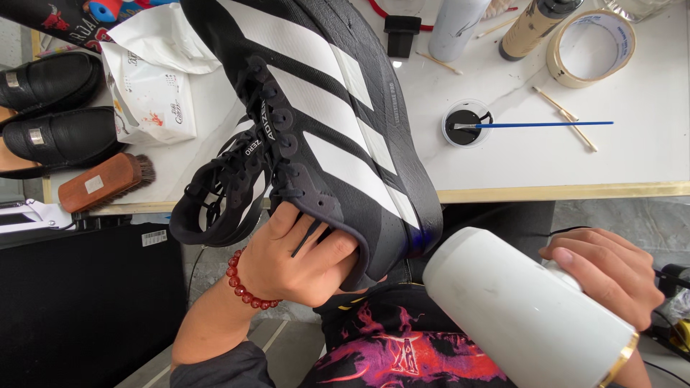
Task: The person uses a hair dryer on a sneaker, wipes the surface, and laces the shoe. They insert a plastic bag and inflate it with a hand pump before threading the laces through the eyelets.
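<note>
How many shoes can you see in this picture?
3. A black sneaker with white stripes is held in the left hand. Two black loafers sit together at the table's left edge, partly cut off. More may lie out of view.

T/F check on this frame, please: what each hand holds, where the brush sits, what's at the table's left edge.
1. The left hand grips a black sneaker with white stripes. True.
2. The right hand holds a roll of tape. False: it holds a white dryer; the tape roll lies on the table.
3. The blue-handled brush rests across a small dish of black liquid. True.
4. The wooden brush lies inside the sneaker. False: it lies on the table beside black loafers.
</note>
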